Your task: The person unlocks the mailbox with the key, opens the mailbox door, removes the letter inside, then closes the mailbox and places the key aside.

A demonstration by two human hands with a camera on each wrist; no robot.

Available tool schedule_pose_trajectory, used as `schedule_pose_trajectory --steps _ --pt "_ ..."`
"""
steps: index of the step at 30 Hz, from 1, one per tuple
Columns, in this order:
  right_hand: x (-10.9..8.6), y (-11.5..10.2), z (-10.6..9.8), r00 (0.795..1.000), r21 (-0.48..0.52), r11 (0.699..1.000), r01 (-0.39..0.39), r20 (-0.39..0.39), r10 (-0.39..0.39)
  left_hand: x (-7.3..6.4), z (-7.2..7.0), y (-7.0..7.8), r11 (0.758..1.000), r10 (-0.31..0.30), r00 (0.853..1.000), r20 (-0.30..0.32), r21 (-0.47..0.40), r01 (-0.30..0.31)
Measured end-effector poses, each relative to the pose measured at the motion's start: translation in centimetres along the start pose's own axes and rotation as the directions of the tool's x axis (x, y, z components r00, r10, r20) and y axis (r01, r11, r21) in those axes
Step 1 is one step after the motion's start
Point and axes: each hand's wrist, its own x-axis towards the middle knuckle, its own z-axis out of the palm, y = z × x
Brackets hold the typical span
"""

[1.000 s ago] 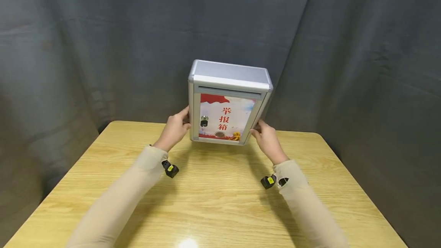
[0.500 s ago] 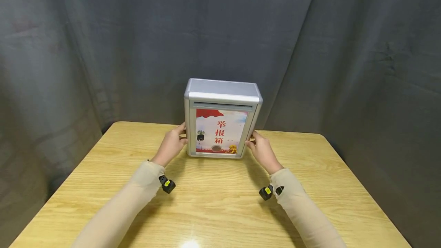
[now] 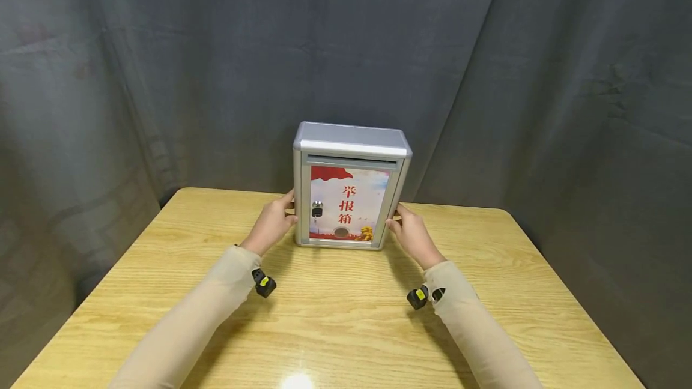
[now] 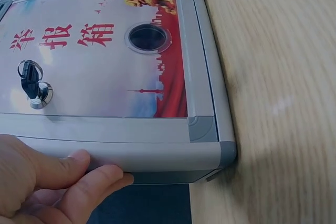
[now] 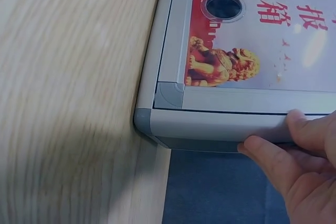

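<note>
A grey metal letter box (image 3: 351, 197) with red Chinese lettering stands upright near the table's far edge. Across the top of its front runs a slot (image 3: 351, 159). A keyed lock (image 4: 39, 94) sits on the door, keys hanging from it. My left hand (image 3: 270, 225) holds the box's left side low down, thumb and curled fingers against the side edge in the left wrist view. On the opposite side, my right hand (image 3: 415, 236) grips the lower right side with thumb and bent fingers. The box hides some fingertips in the head view.
The light wooden table (image 3: 335, 329) extends around the box and toward me. Dark grey curtains (image 3: 270, 47) hang behind the table and along both sides. A small black camera (image 3: 265, 284) is strapped at the left wrist, another (image 3: 417, 298) at the right.
The box has come down from a raised, slightly tilted position to the table, both hands moving down with it. Over the last half second it has barely shifted.
</note>
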Motion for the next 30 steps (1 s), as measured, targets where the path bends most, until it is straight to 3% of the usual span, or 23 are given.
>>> schedule_pose_trajectory --steps 7,10,14,18,25,30 --pt "0.2 0.0 -0.2 1.000 -0.068 0.998 -0.007 0.014 0.008 0.3 -0.1 -0.1 0.999 -0.024 0.999 0.046 0.047 0.022" --pt "0.1 0.0 -0.3 0.999 -0.071 0.997 -0.018 0.026 0.020 0.1 -0.2 -0.2 0.999 -0.046 0.998 0.042 0.012 0.045" --pt "-0.1 0.1 -0.5 0.999 -0.025 0.998 -0.050 0.004 0.051 -0.3 -0.3 -0.6 0.995 -0.064 0.998 0.003 -0.082 0.064" --pt "-0.1 0.4 -0.5 0.997 0.030 0.997 -0.073 -0.031 0.074 -0.3 -0.3 -1.3 0.991 -0.047 0.999 -0.020 -0.125 0.044" --pt "-0.1 0.9 -0.5 0.996 0.155 0.984 -0.085 -0.024 0.090 -0.2 -0.2 -2.2 0.986 -0.045 0.999 -0.002 -0.163 0.044" --pt "-0.1 0.8 -0.6 0.995 0.187 0.978 -0.096 -0.012 0.100 -0.2 -0.2 -2.3 0.980 -0.049 0.999 0.007 -0.194 0.050"
